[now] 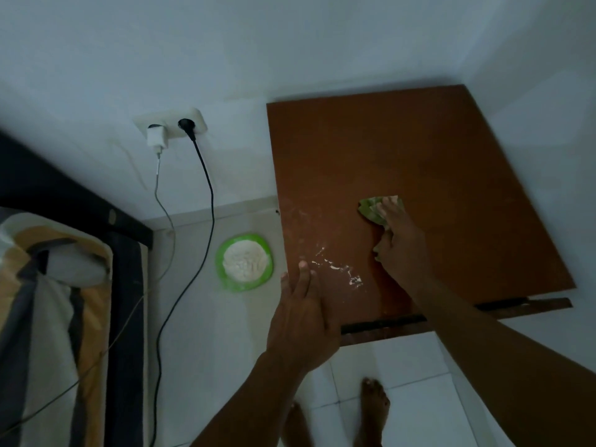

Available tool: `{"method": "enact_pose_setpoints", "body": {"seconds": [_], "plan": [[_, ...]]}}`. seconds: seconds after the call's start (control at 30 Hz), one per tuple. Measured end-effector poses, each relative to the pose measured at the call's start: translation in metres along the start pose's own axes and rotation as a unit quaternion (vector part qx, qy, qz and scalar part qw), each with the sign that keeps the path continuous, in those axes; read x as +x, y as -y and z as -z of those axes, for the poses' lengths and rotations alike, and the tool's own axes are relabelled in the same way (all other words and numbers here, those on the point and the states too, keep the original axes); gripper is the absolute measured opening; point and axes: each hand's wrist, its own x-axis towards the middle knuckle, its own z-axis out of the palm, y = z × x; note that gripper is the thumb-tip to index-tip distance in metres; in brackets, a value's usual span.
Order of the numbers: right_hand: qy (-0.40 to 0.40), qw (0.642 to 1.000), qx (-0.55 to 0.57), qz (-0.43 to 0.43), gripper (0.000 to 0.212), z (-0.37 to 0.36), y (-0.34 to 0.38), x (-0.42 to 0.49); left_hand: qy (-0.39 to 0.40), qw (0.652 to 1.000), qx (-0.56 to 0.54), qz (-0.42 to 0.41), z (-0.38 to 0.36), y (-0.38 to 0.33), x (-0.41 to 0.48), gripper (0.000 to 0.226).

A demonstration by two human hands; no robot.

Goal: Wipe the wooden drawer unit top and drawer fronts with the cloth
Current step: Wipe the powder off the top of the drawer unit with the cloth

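Observation:
The brown wooden drawer unit top [435, 150] fills the right middle of the head view, seen from above. My right hand [401, 243] presses a crumpled green cloth [371, 209] flat on the top near its centre. White powder streaks [335, 269] lie on the wood near the front left corner. My left hand [303, 317] rests flat on that front left corner, fingers together, holding nothing. The top drawer's edge [532, 306] shows slightly pulled out below the front; the drawer fronts are hidden.
A green plate of white powder [245, 262] lies on the floor left of the unit. A wall socket [174, 125] holds a white charger and a black plug, cables hanging down. A bed [54, 285] stands at left. My bare feet [371, 411] are on white tiles.

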Motion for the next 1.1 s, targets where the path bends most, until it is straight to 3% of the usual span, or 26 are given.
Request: {"method": "enact_pose_setpoints", "body": {"seconds": [0.53,0.8,0.93,1.1], "plan": [[0.033,0.999,-0.022,0.011,0.061,0.001,0.001,-0.004,-0.047,0.996,-0.034,-0.072,-0.017,-0.008,-0.002,0.084],[0.075,0.992,0.046,0.090,0.061,-0.006,0.043,0.037,-0.031,0.995,-0.044,-0.087,-0.003,0.024,-0.007,0.084],[0.153,0.981,0.031,0.119,0.061,-0.031,0.064,0.074,-0.024,0.995,-0.014,-0.097,0.002,0.034,-0.004,0.087],[0.202,0.957,0.032,0.207,0.048,-0.037,0.075,0.022,-0.010,0.995,0.001,-0.100,0.004,0.034,-0.003,0.091]]}}
